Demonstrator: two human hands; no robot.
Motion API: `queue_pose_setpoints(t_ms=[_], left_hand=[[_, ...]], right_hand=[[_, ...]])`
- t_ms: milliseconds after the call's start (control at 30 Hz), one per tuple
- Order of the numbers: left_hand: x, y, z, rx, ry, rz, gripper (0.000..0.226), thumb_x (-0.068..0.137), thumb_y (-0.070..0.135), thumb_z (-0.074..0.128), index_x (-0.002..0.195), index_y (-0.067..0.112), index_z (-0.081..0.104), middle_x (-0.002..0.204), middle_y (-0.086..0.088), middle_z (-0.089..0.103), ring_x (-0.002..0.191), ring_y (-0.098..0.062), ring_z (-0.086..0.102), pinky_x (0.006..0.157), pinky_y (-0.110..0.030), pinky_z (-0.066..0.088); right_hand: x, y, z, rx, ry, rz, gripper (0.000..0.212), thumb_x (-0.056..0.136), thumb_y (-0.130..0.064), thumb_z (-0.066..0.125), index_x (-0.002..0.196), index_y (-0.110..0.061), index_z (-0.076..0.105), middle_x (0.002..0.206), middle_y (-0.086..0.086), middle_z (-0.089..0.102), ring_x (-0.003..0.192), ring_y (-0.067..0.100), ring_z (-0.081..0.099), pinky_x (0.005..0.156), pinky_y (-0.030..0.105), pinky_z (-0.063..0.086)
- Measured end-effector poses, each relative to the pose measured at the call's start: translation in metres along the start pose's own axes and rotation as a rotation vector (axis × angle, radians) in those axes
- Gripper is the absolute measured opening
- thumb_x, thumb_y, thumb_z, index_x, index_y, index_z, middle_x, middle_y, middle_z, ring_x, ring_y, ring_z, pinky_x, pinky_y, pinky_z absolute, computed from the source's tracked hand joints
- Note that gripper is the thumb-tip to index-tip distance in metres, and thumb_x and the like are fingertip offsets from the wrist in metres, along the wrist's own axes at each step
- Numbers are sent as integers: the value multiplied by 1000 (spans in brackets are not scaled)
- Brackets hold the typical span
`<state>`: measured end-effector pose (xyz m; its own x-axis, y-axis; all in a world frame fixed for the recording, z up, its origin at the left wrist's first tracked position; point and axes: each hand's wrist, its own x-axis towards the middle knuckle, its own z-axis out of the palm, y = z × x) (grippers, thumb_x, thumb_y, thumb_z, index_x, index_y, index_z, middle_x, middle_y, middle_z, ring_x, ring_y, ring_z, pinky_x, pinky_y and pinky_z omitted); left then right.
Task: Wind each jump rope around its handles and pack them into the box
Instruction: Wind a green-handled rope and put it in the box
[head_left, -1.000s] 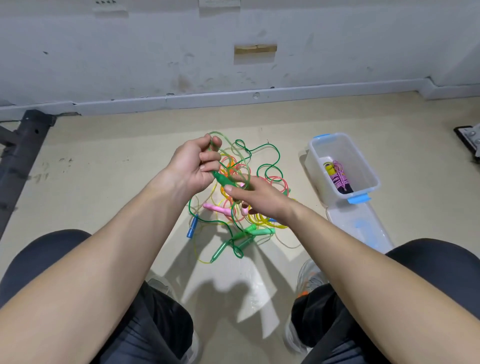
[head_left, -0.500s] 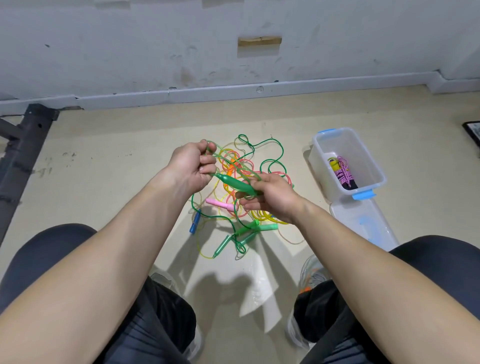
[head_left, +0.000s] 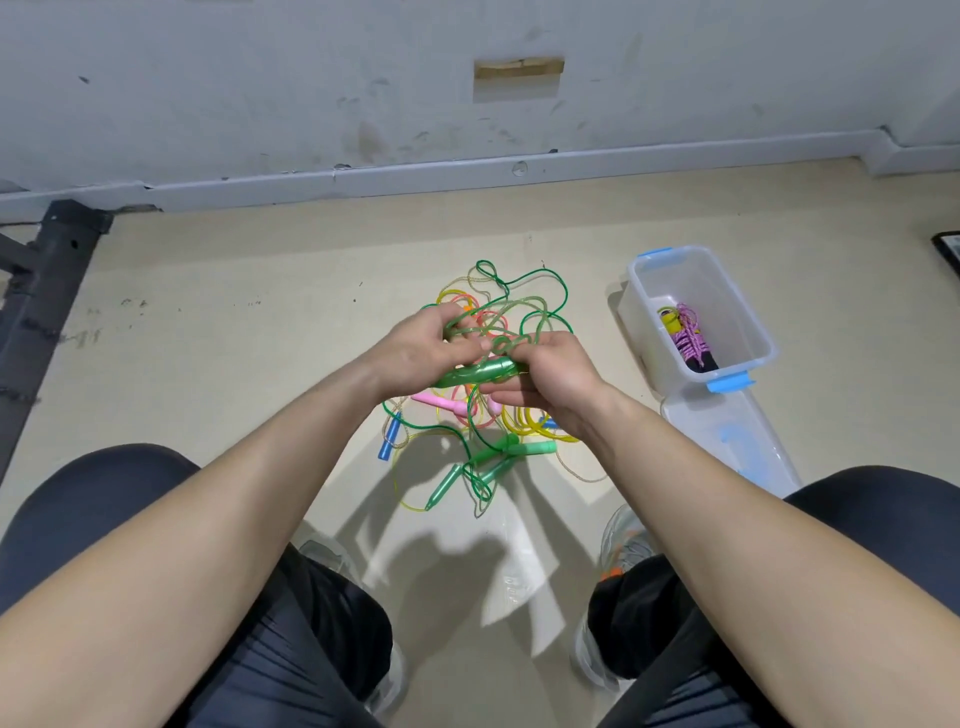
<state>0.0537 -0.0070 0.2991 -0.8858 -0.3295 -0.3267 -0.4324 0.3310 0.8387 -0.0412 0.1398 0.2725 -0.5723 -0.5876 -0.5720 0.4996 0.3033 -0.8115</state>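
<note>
Both hands meet above a tangled pile of jump ropes (head_left: 483, 415) on the floor. My left hand (head_left: 421, 348) pinches loops of green cord near its fingertips. My right hand (head_left: 545, 379) grips the end of a pair of translucent green handles (head_left: 478, 373) that lie level between the two hands. Green cord (head_left: 540, 306) trails from the hands back into the pile. Pink (head_left: 439, 404), blue (head_left: 389, 441) and more green handles (head_left: 524, 448) lie in the pile. A clear box (head_left: 748, 322) with blue latches stands to the right, holding one wound pink rope (head_left: 688, 338).
The box's clear lid (head_left: 727, 447) lies flat on the floor in front of the box. My knees and shoes frame the pile below. A dark metal frame (head_left: 36, 306) runs along the left; the wall's skirting is beyond the pile. A dark object pokes in at the right edge.
My hands have come closer together and lower over the pile. The green handles have swung from slanting to nearly level, and my left hand now holds looped cord beside them.
</note>
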Motion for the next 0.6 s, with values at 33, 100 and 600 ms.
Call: queue_pose_setpoints(t_ms=[33,100,600], left_hand=[[0,-1,0,28,-14,-16,26,92,35,67,97,10,60,80,3,59,72,-13,53,70,-29,42],[-1,-3,0,43,-28,-70,34,79,42,58,94,12,60,78,1,56,73,-17,49,70,-33,38],[9,-13,-32,-628,492,-297,17,96,28,55,84,18,62,72,0,60,45,-10,42,43,-19,26]], right_hand=[[0,-1,0,23,-2,7,27,100,-3,45,120,11,57,101,30,70,71,34,75,60,35,63],[-1,-3,0,49,-19,12,25,102,-4,43,118,9,58,90,24,72,67,29,75,56,32,61],[15,11,-58,-423,2,-58,44,101,-47,54,87,-6,59,74,18,71,54,26,66,48,26,52]])
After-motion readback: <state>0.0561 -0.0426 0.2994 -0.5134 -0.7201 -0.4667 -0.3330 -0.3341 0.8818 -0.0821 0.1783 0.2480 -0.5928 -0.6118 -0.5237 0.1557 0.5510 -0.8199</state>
